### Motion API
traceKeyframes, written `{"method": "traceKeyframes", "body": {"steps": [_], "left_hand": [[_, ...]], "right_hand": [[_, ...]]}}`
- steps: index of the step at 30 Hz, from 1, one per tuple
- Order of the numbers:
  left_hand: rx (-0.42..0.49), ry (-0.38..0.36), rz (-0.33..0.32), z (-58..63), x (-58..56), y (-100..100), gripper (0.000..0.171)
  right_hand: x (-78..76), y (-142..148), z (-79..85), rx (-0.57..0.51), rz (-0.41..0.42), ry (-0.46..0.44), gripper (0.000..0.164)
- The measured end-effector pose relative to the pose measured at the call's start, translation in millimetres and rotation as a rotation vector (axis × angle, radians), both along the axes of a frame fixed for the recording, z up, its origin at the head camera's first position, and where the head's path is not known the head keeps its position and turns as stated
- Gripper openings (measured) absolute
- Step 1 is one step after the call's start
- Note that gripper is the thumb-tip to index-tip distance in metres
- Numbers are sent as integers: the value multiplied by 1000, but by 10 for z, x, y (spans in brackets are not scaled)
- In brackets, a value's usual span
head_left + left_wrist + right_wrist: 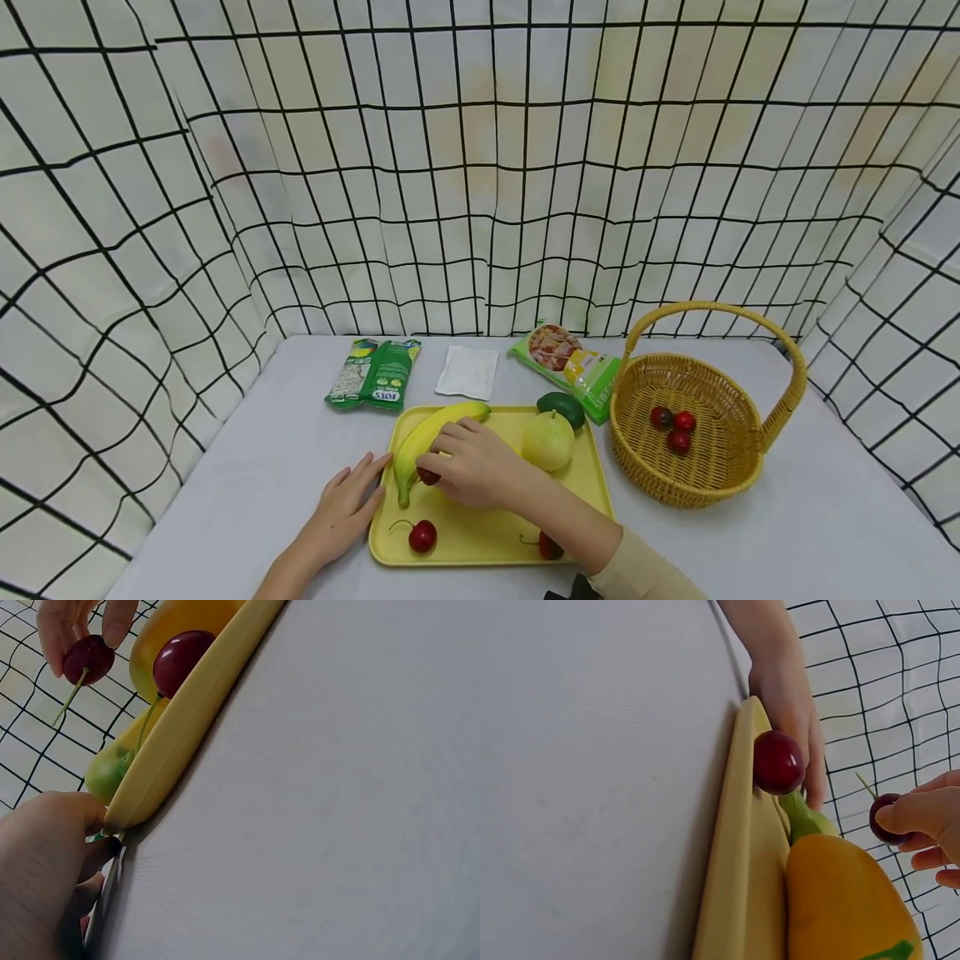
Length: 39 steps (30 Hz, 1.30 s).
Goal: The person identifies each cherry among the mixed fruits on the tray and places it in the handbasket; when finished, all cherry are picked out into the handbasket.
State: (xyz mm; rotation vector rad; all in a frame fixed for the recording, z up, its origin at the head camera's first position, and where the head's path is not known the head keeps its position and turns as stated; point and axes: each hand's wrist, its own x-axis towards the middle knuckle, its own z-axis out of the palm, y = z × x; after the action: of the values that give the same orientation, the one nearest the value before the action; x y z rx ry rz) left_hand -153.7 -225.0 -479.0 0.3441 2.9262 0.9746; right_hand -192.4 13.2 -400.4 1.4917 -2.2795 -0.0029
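My right hand (476, 462) pinches a dark red cherry (886, 819) between thumb and fingers, its green stem sticking out, above the yellow tray (480, 553). Below that hand a banana (420, 440) lies along the tray's left side. My left hand (341, 508) rests beside the tray with fairly straight fingers, fingertips at its left rim. Another cherry (422, 537) lies near the front left corner, and a third cherry (551, 547) is partly covered by my right forearm. A rounded yellow-orange fruit (847, 900), mostly hidden by my right hand in the head view, sits on the tray.
A pear (548, 442) and a dark green avocado (561, 407) occupy the tray's back right. Right of it stands a wicker basket (693, 492) with several cherries and a tall handle. Behind are a green packet (378, 375), a white packet (467, 372) and another green packet (573, 367).
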Motion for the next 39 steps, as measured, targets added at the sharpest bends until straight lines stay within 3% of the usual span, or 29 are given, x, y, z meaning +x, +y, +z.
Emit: {"method": "traceKeyframes", "body": {"steps": [12,21,31,39], "left_hand": [[7,25,-10,11,5,-7,46],[3,21,-10,7,8,-10,45],[-17,29,-18,-8,17,-5,47],[-30,61,-26,-5,22,-6,47]], "right_hand": [[-21,217,95,-89,-19,19,27],[-31,451,76,-130,-30,-10,30],[-60,685,91,-220,-45,74,31],[-70,910,122,-264,-68,74,35]]}}
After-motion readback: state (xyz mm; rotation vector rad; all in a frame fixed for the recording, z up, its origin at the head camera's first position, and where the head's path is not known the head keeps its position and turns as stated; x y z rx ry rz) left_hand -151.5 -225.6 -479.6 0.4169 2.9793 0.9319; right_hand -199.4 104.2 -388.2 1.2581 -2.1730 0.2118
